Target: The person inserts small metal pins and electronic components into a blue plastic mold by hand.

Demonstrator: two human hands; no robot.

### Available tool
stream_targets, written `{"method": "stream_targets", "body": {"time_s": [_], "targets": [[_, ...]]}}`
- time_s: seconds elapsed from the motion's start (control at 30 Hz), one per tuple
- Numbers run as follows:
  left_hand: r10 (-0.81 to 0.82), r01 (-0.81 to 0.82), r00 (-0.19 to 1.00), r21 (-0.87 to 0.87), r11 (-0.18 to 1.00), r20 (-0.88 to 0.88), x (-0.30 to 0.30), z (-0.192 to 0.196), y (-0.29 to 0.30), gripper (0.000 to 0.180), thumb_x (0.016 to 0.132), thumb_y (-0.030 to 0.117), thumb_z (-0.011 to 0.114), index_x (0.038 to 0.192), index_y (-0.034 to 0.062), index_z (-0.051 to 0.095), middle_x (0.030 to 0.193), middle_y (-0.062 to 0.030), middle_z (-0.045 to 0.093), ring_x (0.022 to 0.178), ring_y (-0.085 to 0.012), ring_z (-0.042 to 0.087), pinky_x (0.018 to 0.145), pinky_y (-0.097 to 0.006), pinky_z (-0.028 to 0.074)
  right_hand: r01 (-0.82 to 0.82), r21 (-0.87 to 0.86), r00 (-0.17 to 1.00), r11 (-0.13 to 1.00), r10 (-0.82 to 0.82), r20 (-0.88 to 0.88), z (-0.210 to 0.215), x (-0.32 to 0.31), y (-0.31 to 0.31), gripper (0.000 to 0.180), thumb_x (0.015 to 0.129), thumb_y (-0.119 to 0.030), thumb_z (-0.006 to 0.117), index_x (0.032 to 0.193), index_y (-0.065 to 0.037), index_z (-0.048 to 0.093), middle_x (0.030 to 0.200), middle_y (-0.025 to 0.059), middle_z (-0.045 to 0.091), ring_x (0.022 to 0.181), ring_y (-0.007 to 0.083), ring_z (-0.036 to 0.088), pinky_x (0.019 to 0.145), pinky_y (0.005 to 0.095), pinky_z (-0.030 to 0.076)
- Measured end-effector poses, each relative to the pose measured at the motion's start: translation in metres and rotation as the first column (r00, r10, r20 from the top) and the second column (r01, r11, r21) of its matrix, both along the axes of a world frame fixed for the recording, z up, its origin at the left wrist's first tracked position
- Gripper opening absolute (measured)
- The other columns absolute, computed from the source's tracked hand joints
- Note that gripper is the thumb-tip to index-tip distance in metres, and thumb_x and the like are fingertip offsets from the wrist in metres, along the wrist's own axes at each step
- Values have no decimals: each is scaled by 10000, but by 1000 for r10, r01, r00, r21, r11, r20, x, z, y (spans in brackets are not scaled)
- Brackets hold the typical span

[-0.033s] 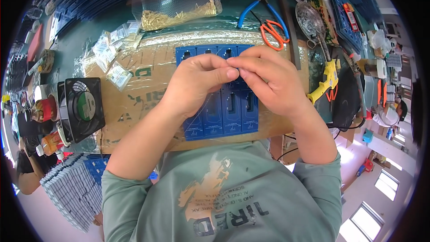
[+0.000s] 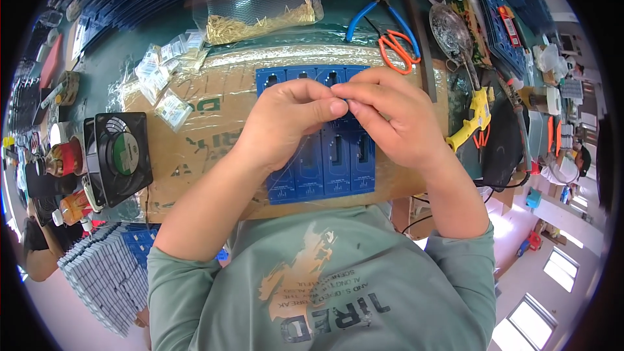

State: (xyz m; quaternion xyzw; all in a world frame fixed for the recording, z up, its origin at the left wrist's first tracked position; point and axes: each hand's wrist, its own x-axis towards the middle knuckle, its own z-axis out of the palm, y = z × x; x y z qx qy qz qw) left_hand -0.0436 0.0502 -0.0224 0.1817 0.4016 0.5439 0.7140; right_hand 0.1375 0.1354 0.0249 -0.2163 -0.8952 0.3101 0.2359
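A blue circuit-board panel (image 2: 309, 182), divided into several slotted sections, lies flat on the cardboard in front of me. Above its middle, my left hand (image 2: 286, 120) and my right hand (image 2: 400, 117) meet at the fingertips. Thumb and forefinger of each are pinched together, almost touching the other hand's. Whatever sits between them is too small to make out. A faint thin strand seems to run down below the left fingers. Both hands cover the central part of the panel.
Beyond the panel stands a clear plastic tray (image 2: 260, 23) of small brass-coloured pins. Small clear packets (image 2: 173, 110) and a black fan (image 2: 117, 159) lie left. Blue-handled pliers (image 2: 361, 21), orange-handled snips (image 2: 394, 52) and a yellow-handled soldering tool (image 2: 478, 114) lie right. Cardboard (image 2: 208, 175) covers the work area.
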Motion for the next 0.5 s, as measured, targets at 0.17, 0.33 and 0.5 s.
{"method": "stream_targets", "body": {"time_s": [0.17, 0.33, 0.5], "targets": [[4, -4, 1000, 8, 1000, -29, 1, 2, -2, 156, 851, 124, 774, 929, 13, 699, 805, 6, 643, 658, -51, 478, 586, -203, 374, 66, -168, 997, 984, -70, -23, 0, 0, -5, 202, 857, -63, 665, 1056, -54, 699, 926, 82, 651, 859, 253, 630, 735, 331, 507], [-16, 17, 998, 3, 1000, -64, 0, 5, -2, 169, 852, 129, 775, 938, 6, 700, 820, -1, 654, 691, -52, 509, 612, -204, 400, 94, -253, 994, 963, -103, -22, -2, 2, -4, 152, 878, -91, 672, 1019, -39, 693, 919, 71, 651, 851, 213, 626, 724, 310, 498], [-53, 55, 978, 6, 998, -204, 4, 4, -3, 180, 849, 130, 780, 936, -8, 703, 861, -20, 679, 768, -72, 579, 693, -225, 472, 181, -527, 983, 830, -173, 65, 11, -1, 2, 155, 886, -142, 696, 990, -27, 694, 895, 37, 650, 819, 131, 619, 701, 281, 490]]}}
